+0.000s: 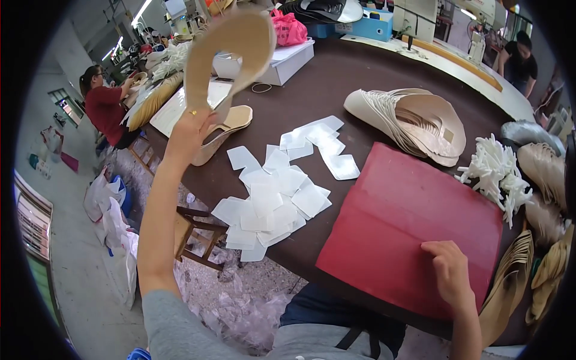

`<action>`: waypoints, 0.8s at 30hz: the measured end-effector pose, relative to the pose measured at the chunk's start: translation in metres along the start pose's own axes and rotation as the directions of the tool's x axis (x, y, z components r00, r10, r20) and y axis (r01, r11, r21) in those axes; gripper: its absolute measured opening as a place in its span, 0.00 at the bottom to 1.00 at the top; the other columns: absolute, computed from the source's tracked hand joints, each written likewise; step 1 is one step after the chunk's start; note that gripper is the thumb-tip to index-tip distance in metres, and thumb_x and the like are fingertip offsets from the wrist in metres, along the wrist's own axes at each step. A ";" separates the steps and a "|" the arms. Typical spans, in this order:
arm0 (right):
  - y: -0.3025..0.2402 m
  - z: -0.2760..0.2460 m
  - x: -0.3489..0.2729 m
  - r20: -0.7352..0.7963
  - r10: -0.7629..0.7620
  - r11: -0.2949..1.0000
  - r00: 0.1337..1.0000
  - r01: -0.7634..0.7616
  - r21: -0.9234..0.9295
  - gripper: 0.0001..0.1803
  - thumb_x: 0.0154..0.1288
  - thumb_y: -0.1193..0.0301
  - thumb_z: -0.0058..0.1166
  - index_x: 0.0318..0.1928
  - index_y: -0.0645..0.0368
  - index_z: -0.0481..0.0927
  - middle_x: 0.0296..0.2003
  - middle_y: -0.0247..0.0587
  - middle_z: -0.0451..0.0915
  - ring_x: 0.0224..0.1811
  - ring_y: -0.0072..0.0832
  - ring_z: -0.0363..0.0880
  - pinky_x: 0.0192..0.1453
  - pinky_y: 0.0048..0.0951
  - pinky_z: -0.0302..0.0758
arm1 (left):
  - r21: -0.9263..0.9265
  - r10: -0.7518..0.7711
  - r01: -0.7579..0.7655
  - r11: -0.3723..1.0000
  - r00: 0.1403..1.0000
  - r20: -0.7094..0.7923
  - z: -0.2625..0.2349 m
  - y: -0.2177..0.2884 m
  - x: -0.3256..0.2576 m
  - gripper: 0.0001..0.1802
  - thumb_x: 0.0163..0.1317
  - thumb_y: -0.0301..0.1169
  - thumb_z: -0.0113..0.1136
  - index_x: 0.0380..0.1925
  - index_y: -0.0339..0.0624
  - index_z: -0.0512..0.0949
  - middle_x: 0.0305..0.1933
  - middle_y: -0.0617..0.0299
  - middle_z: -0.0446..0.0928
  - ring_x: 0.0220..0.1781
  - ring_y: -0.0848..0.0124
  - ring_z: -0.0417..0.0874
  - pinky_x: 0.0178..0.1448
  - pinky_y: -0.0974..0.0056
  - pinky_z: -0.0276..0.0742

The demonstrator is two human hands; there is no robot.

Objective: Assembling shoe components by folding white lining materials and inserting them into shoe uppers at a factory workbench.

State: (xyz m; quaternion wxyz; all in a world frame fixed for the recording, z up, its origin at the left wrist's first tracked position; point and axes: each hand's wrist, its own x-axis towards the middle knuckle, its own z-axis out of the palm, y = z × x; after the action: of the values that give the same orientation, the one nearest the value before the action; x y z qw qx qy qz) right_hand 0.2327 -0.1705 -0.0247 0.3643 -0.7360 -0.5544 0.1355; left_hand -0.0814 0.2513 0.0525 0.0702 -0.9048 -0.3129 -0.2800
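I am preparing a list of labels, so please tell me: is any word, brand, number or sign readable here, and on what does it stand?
Pink plastic bag: white printing, which I will not copy out.
Blue box: pale label, too small to read.
Beige shoe piece in the left hand: no lettering visible.
Red sheet by the right hand: none visible.
White pieces: none visible.

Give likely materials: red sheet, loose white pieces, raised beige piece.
Red sheet: probably rubber or vinyl, satin; soft sheen, faint crease lines.
White pieces: perhaps thin plastic film or coated paper, smooth; overlaps look slightly translucent.
Beige piece in the left hand: leather or synthetic, can't tell which; matte, little shine, thin curved edge.
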 end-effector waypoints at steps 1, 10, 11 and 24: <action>-0.008 0.002 -0.001 0.089 -0.026 0.997 0.996 0.032 -0.068 0.22 0.73 0.59 0.41 0.46 0.65 0.81 0.46 0.47 0.81 0.45 0.43 0.76 0.52 0.34 0.71 | 0.095 -0.130 0.115 0.989 0.977 0.170 0.009 -0.045 -0.014 0.08 0.59 0.28 0.60 0.38 0.41 0.78 0.38 0.53 0.80 0.34 0.52 0.78 0.40 0.56 0.73; -0.007 -0.001 0.017 0.140 -0.028 0.989 0.990 0.048 -0.142 0.14 0.67 0.67 0.49 0.41 0.64 0.81 0.39 0.44 0.83 0.37 0.42 0.78 0.45 0.35 0.73 | 0.073 0.072 -0.102 0.992 0.940 0.333 0.028 -0.124 -0.082 0.16 0.49 0.27 0.63 0.38 0.38 0.72 0.36 0.47 0.77 0.42 0.48 0.75 0.48 0.53 0.72; -0.003 -0.003 0.030 0.115 -0.068 0.980 0.991 0.088 -0.176 0.13 0.67 0.67 0.49 0.41 0.63 0.81 0.39 0.44 0.83 0.37 0.42 0.78 0.45 0.34 0.74 | 0.056 0.019 -0.041 0.998 0.937 0.349 0.023 -0.119 -0.083 0.15 0.48 0.25 0.62 0.38 0.38 0.72 0.36 0.49 0.77 0.43 0.49 0.75 0.46 0.54 0.71; 0.130 -0.005 0.174 -0.167 -0.328 0.826 0.930 0.196 -0.528 0.09 0.62 0.67 0.55 0.40 0.57 0.78 0.32 0.42 0.82 0.30 0.40 0.79 0.38 0.36 0.74 | -0.229 0.566 -0.518 0.824 0.761 0.318 0.079 0.154 0.032 0.35 0.50 0.27 0.66 0.61 0.45 0.68 0.67 0.57 0.66 0.68 0.58 0.66 0.70 0.57 0.62</action>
State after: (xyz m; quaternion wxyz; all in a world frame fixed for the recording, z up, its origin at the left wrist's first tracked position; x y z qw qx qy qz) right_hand 0.3897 -0.0287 -0.0749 0.2424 -0.7323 -0.6161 -0.1593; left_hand 0.0694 0.1692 0.0112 0.0298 -0.9951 -0.0264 -0.0904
